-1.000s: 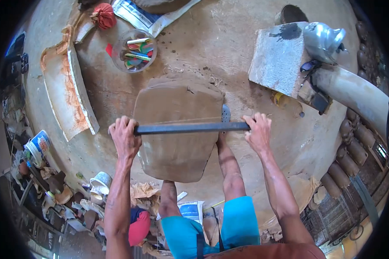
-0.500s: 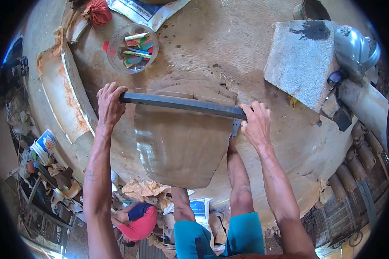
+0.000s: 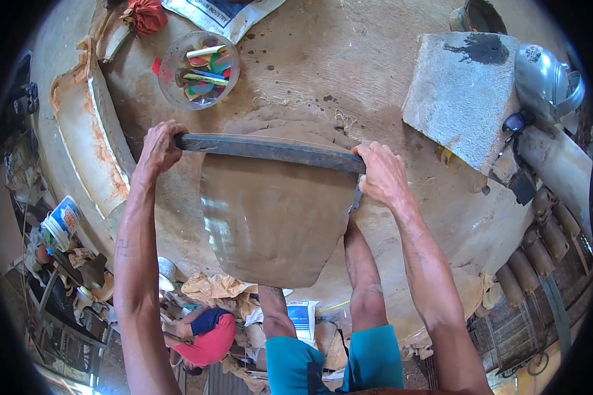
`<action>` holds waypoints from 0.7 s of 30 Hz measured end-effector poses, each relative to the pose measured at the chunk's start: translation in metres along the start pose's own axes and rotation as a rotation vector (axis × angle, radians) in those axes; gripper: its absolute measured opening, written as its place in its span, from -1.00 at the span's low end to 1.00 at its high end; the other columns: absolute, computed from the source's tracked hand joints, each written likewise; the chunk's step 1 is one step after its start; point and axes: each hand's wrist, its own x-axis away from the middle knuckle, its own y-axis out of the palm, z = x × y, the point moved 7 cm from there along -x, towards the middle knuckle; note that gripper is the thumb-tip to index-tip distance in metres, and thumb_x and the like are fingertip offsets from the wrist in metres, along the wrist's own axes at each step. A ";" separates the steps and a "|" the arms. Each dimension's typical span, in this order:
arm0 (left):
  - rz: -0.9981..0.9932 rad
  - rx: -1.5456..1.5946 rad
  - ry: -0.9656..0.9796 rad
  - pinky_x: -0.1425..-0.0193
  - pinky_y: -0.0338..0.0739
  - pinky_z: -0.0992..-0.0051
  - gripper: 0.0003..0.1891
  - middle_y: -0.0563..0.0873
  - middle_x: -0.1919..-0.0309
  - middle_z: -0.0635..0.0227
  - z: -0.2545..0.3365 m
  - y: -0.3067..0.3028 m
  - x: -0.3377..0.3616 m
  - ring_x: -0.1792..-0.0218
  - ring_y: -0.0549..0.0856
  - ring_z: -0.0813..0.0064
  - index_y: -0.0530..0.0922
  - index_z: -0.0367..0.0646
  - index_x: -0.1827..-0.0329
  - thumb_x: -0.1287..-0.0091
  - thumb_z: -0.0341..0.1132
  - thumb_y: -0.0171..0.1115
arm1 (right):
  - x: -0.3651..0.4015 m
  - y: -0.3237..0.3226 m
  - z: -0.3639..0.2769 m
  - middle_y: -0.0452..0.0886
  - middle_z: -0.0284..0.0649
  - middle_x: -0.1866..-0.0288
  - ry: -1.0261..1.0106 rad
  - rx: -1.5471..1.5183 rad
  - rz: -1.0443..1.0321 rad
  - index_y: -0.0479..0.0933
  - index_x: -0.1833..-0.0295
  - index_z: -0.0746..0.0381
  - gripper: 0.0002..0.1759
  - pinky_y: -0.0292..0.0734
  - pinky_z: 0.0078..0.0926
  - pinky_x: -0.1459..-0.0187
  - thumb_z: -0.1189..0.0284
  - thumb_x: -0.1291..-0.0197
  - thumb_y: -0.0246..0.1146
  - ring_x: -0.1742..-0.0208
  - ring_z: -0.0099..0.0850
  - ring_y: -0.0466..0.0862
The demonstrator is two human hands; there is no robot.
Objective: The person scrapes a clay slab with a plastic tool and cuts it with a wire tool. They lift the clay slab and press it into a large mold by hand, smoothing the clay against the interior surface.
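Observation:
A long dark bar (image 3: 270,151) with a thin wire strung along its far side, like a bow-shaped clay wire cutter, lies across the far part of a flat brown clay slab (image 3: 277,220). My left hand (image 3: 160,149) is closed around the bar's left end, just beyond the slab's left edge. Around the right end my right hand (image 3: 381,174) is closed, near the slab's right edge. Rougher, layered clay (image 3: 283,125) shows beyond the bar. A small bluish-grey piece, partly hidden, sits by the slab's right edge below my right hand.
A clear tub (image 3: 197,71) of coloured tools stands at the far left, near a curved plaster-like mould (image 3: 89,135). On the right are a pale block (image 3: 461,99) and a metal kettle (image 3: 547,82). A person in a red shirt (image 3: 207,339) bends over at lower left.
Both hands have moved slightly left with the bar, and its right end has come a little farther away from me. The bar now shows a broader face. The slab stays in place.

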 end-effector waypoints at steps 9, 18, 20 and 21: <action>0.061 0.026 0.031 -0.04 0.64 0.03 -0.62 0.73 0.20 0.24 0.025 0.017 0.017 0.00 0.74 0.01 0.73 -0.05 0.14 0.09 -0.54 0.36 | 0.027 0.002 0.011 0.58 -0.13 0.01 0.065 0.006 -0.015 0.65 -0.21 0.04 -0.40 0.52 0.04 -0.16 0.62 0.04 0.39 -0.18 -0.03 0.61; 0.112 0.015 0.089 -0.09 0.53 0.11 -0.66 0.70 0.19 0.27 0.024 0.018 0.022 -0.02 0.68 0.06 0.69 -0.07 0.14 0.03 -0.57 0.38 | 0.029 0.010 0.013 0.57 -0.09 -0.02 -0.022 0.135 0.105 0.65 -0.09 0.14 -0.50 0.53 0.05 -0.08 0.62 0.05 0.46 -0.18 -0.02 0.60; 0.133 0.000 0.099 -0.06 0.54 0.12 -0.68 0.70 0.19 0.27 0.021 0.021 0.023 0.01 0.69 0.07 0.67 -0.08 0.16 0.01 -0.58 0.36 | 0.027 0.013 0.010 0.58 -0.06 -0.01 -0.013 0.193 0.092 0.66 -0.06 0.17 -0.54 0.54 0.05 -0.10 0.62 0.04 0.46 -0.17 0.00 0.60; 0.158 -0.015 0.117 -0.04 0.54 0.13 -0.68 0.70 0.20 0.26 0.020 0.020 0.023 0.01 0.69 0.08 0.66 -0.08 0.16 0.00 -0.58 0.35 | 0.026 0.014 0.012 0.59 -0.05 -0.01 0.026 0.230 0.088 0.67 -0.04 0.18 -0.57 0.55 0.05 -0.12 0.61 0.03 0.47 -0.18 0.01 0.61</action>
